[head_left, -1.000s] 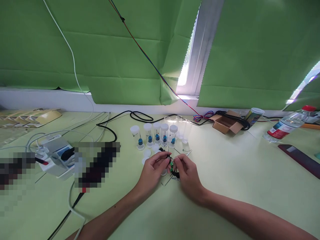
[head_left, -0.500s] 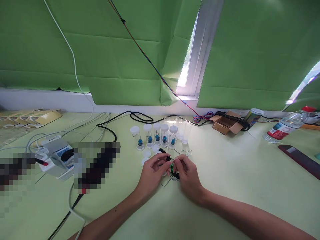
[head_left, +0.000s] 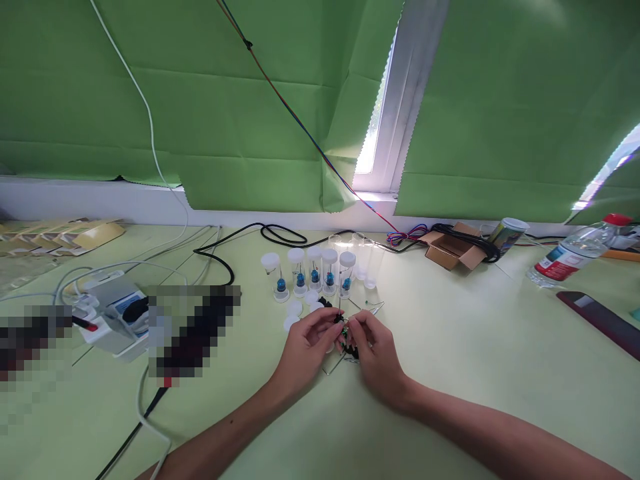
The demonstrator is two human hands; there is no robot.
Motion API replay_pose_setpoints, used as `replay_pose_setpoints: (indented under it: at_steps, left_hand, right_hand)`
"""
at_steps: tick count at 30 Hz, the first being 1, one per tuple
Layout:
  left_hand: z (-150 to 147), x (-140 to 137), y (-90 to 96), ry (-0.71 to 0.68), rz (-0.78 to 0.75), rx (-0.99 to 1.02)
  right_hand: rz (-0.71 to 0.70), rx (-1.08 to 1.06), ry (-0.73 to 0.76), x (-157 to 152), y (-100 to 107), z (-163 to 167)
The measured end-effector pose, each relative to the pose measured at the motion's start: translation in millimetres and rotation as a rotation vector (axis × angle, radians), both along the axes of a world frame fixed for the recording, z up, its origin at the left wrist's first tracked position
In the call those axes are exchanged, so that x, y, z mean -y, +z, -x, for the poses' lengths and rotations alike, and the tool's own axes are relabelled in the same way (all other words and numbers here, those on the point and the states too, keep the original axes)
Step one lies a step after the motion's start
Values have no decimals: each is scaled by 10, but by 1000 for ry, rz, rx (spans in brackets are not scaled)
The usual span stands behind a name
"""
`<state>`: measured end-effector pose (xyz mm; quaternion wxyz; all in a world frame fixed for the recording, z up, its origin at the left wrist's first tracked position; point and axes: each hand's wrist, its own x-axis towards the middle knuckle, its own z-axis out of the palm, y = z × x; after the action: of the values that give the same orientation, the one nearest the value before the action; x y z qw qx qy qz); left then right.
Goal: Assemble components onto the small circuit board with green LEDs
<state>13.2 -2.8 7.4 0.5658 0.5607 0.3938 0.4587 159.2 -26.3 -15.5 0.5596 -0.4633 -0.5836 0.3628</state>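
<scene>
My left hand (head_left: 304, 348) is closed in a pinch on a small black part (head_left: 339, 318) with a thin rod rising from it. Fingertips of my right hand (head_left: 379, 353) are pressed together right beside it, at a thin piece too small to name. Small green pieces (head_left: 345, 331) show between the hands, partly covered by fingers. Under them lie black parts (head_left: 353, 351) and a bent metal wire (head_left: 327, 371). Beyond the hands stand several clear tubes (head_left: 281, 277) with white ends, each with a blue piece inside.
White caps (head_left: 294, 308) lie left of the hands. Two clear tubes (head_left: 371, 267) without blue pieces stand behind. A power strip (head_left: 107, 320) and cables are at left. An open cardboard box (head_left: 453, 250), a water bottle (head_left: 570, 257) and a dark flat object (head_left: 600, 321) are at right.
The hands stay almost in place, with small finger movements. The black part and its rod have shifted slightly to the right, and less green shows between the fingers.
</scene>
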Motion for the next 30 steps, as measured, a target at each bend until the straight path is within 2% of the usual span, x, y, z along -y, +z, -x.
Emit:
replay_pose_setpoints:
  at_steps: [12,18,30]
  left_hand:
    - [3,-3,-7,-51,-35,11]
    - [-21,3,8,-39,46,35]
    - [-36,10,36,-136,145,166]
  right_hand:
    - [-8,25,3,11,-8,2]
    - [-34,54,-5,18,-26,1]
    - [-45,4,14,9,-16,-3]
